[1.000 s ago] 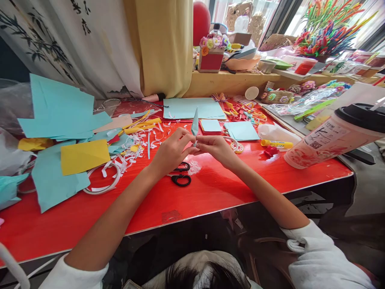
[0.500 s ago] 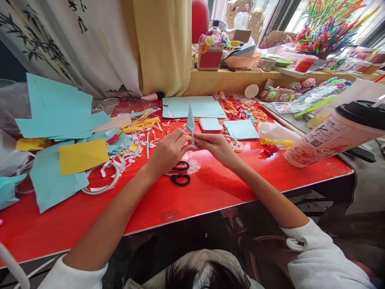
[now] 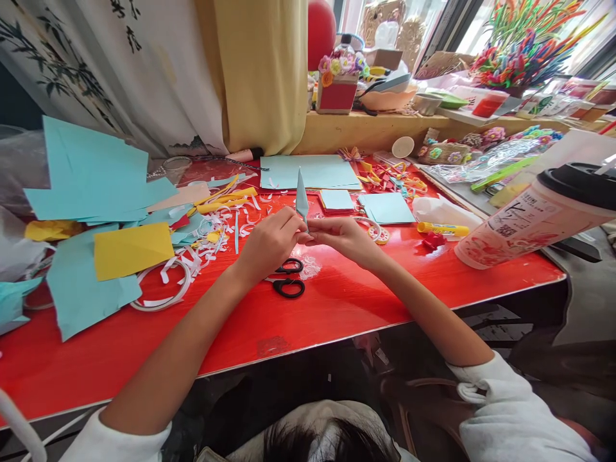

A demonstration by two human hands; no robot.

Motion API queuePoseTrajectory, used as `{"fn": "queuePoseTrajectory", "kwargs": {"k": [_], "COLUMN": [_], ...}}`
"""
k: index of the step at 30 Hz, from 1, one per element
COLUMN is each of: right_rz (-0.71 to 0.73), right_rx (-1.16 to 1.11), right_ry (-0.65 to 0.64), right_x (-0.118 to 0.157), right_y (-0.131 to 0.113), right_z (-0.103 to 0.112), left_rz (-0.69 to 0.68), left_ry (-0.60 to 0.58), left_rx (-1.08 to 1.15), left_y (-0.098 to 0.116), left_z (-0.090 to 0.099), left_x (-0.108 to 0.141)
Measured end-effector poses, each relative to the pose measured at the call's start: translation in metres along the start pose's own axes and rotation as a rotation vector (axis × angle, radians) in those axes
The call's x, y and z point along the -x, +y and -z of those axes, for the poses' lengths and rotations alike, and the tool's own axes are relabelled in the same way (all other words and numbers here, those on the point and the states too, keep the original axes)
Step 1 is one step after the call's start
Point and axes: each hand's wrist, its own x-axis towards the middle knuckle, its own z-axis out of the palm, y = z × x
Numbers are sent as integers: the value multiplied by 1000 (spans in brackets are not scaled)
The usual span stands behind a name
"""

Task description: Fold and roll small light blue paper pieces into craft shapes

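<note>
A narrow, pointed piece of folded light-blue paper (image 3: 301, 196) stands upright between my hands, above the red table. My left hand (image 3: 273, 239) is closed, its fingers pinching the paper's lower end from the left. From the right, my right hand (image 3: 344, 239) pinches at the same lower end, fingertips meeting those of the left. The fingers hide the base of the paper. Just below my left hand lie black-handled scissors (image 3: 289, 289), their blades partly covered by that hand.
Light-blue sheets (image 3: 96, 173) and a yellow sheet (image 3: 135, 250) pile up at left beside paper scraps. Behind my hands lie a blue paper stack (image 3: 312, 172) and small blue squares (image 3: 337, 199). A glue stick (image 3: 441, 228) and a tilted drink cup (image 3: 524, 218) are at right.
The folded paper's tip has shifted slightly left and down. My right fingers have moved a little left against the base. The things on the table have stayed put.
</note>
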Motion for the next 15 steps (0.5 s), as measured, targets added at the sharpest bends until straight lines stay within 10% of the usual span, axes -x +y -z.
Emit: {"fn": "queuePoseTrajectory", "kwargs": {"k": [15], "right_rz": [-36], "right_rx": [25], "right_ry": [97], "right_x": [-2], "right_y": [6], "right_z": [-1], "left_rz": [-172], "left_ry": [4], "left_rx": [-318], "left_y": [0], "left_z": [-2], "left_x": [2]}}
